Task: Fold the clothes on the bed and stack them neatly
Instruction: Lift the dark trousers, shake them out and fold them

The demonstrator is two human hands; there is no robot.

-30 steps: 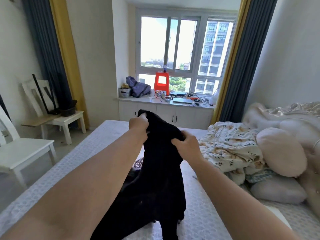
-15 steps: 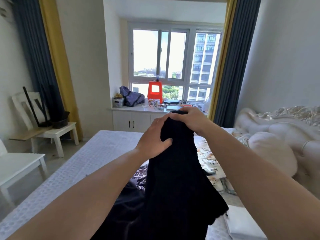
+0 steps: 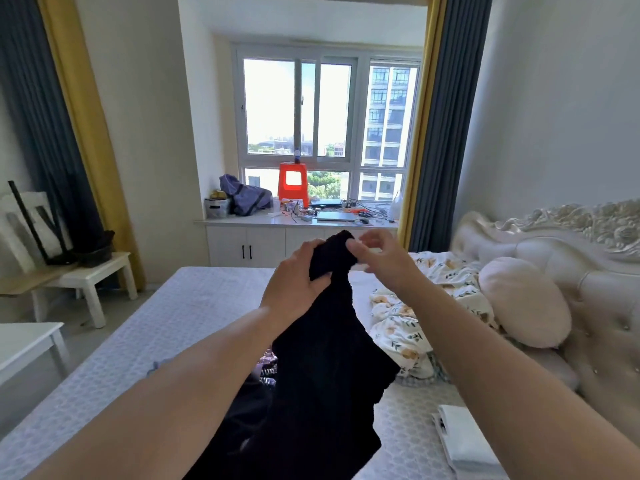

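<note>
We look across the bed [image 3: 145,327], covered in a pale patterned sheet that runs from the near edge to the cabinets under the window [image 3: 325,109]. Along the right stands an ornate cream headboard [image 3: 571,258], with a round pale pillow [image 3: 526,303] leaning against it and a crumpled floral blanket [image 3: 408,327] beside that.

Held up over the middle of the bed is the black garment [image 3: 325,375], a dark knitted piece whose lower part hangs down onto a heap of other dark clothes [image 3: 249,410] lying on the sheet. We cannot tell what kind of garment it is, as it is bunched and very dark.

Our left hand [image 3: 294,282] has its fingers curled round the bunched top of the garment and grips it. Our right hand [image 3: 384,261] pinches the same top edge between thumb and fingertips, just beside the left.

A folded white cloth [image 3: 464,441] lies on the sheet at the lower right. On the window ledge stands an orange stool [image 3: 293,185].
</note>
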